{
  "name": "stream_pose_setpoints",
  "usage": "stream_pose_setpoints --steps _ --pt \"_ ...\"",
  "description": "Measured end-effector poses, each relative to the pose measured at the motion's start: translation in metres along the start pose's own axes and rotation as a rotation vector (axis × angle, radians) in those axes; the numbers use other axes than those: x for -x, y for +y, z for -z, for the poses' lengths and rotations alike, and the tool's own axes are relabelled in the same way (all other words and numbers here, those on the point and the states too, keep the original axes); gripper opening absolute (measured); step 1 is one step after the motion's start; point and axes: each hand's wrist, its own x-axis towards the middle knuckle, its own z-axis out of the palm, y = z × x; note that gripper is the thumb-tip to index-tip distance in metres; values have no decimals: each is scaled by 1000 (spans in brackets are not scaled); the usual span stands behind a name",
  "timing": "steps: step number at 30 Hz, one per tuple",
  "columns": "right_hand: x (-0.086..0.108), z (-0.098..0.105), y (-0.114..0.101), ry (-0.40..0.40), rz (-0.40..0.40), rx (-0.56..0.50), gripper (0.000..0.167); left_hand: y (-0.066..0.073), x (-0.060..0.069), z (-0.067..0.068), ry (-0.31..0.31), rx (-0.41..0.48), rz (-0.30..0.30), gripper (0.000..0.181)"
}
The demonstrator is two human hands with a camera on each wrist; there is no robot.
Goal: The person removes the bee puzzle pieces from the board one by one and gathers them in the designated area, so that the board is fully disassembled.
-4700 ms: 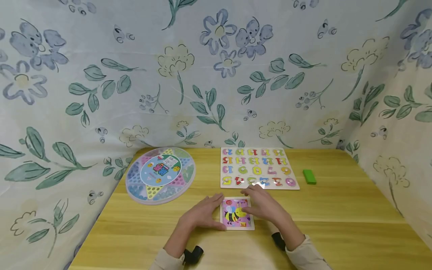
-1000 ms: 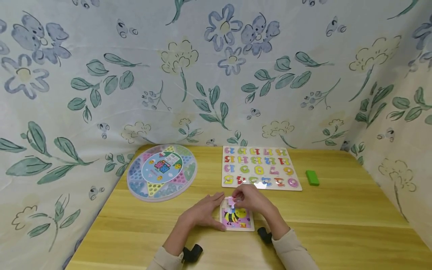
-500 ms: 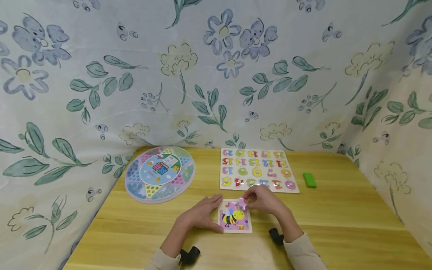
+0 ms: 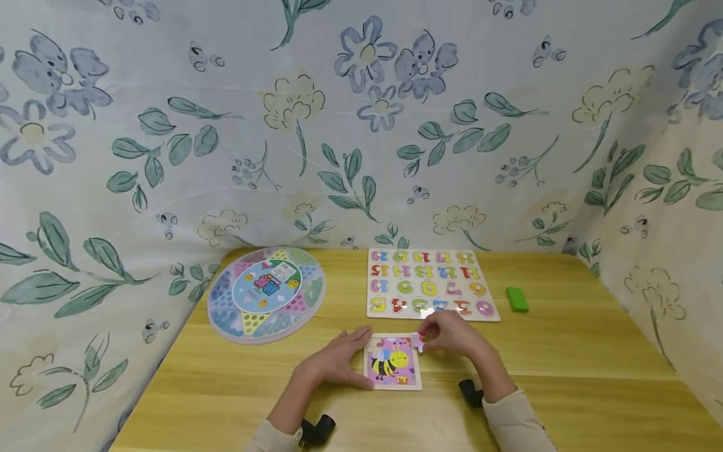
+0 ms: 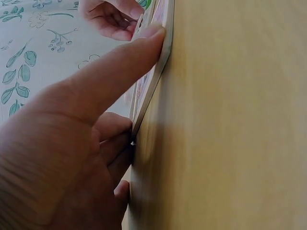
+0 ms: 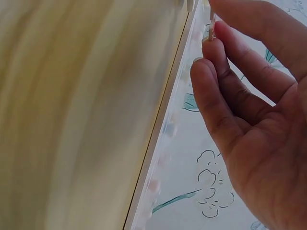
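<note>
A small square bee jigsaw puzzle [image 4: 392,364] in a pale wooden frame lies on the table, in front of the person. My left hand [image 4: 337,359] holds the frame's left side, thumb at the near corner and fingers along the far part of the edge. In the left wrist view the thumb [image 5: 120,67] presses on the frame's rim [image 5: 152,79]. Just beyond the puzzle's upper right corner, my right hand [image 4: 454,336] pinches a small pink puzzle piece [image 4: 418,342] between thumb and fingertips. Only a sliver of the piece [image 6: 212,29] shows in the right wrist view.
A number puzzle board [image 4: 432,284] lies just behind the right hand. Further left is a round Chinese checkers board [image 4: 267,295]. A green block [image 4: 516,299] sits at the right on the wooden table [image 4: 565,376]. Flowered cloth [image 4: 316,188] hangs behind.
The right hand, empty-looking over the puzzle at first, later held the pink piece above its upper left part. It has since carried the piece right, past the frame's edge. The left hand stays put.
</note>
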Motion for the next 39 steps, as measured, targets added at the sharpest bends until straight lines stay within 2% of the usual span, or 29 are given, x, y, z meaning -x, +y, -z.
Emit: stream_pose_setpoints --steps 6,14,28,39 --pt "0 -1 6 -25 -61 -9 20 -2 0 -2 0 4 -12 105" --pt "0 -5 10 -34 -55 6 18 -3 2 -1 -4 31 -12 105" --pt "0 -5 9 -28 -104 19 18 -1 0 1 -5 44 -10 105" --pt "0 -7 9 -27 -128 23 18 -2 0 0 -2 23 -10 105"
